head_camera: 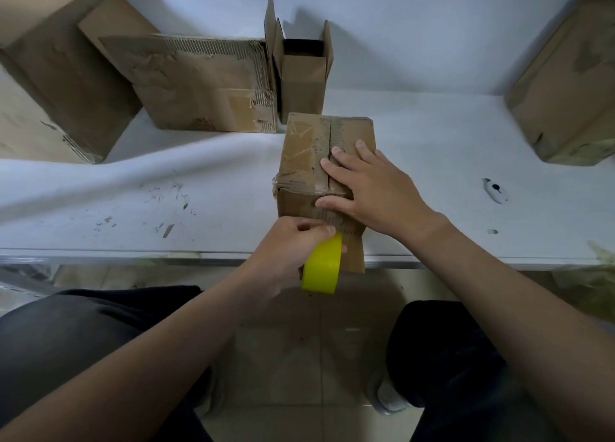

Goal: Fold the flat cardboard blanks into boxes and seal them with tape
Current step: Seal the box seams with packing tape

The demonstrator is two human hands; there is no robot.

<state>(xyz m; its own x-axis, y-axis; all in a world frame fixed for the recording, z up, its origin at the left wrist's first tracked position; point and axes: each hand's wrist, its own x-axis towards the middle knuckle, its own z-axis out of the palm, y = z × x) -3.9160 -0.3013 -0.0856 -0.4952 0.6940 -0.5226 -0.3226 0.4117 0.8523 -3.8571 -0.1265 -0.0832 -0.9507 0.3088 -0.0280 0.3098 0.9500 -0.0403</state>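
I see the right hand flat, fingers straight, atop the cardboard box, the left hand gripping a yellow tape roll at the box's near face, white table beneath.

At the near edge of the white desk, the right hand lies flat on a closed cardboard box, fingers across its top seam. The left hand grips a yellow tape roll against the box's near face. Behind stand 1 open-topped box and a worn cardboard blank; a white box cutter lies to the right.
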